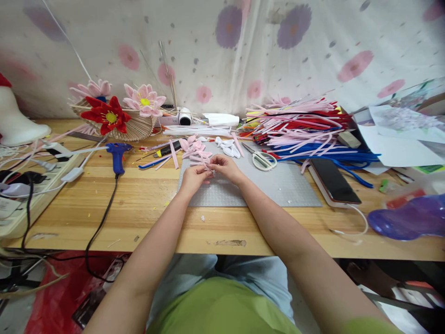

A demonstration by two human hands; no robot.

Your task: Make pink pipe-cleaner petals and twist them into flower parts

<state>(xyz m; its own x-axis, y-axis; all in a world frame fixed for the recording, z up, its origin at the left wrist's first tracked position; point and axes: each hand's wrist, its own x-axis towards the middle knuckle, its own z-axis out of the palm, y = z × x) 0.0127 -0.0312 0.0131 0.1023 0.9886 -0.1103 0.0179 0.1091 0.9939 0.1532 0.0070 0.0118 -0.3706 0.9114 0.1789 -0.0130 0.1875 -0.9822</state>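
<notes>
My left hand (195, 179) and my right hand (226, 168) meet over the left part of a grey cutting mat (278, 188). Both have their fingertips pinched together on a small pale pink pipe cleaner, mostly hidden by the fingers. Just beyond them lie several folded pink petals (194, 147) made of fuzzy stems. A cluster of white petals (228, 147) sits to their right, with a loose pink strip (238, 144) beside it. Farther right, scissors (263, 160) with pale handles rest on the mat.
A blue glue gun (118, 157) stands at left, its black cord crossing the table edge. Behind it are fuzzy flowers (110, 116) on a woven fan. Bundled pipe cleaners (299, 125) fill the back right, near a phone (335, 181) and purple bottle-like object (408, 217).
</notes>
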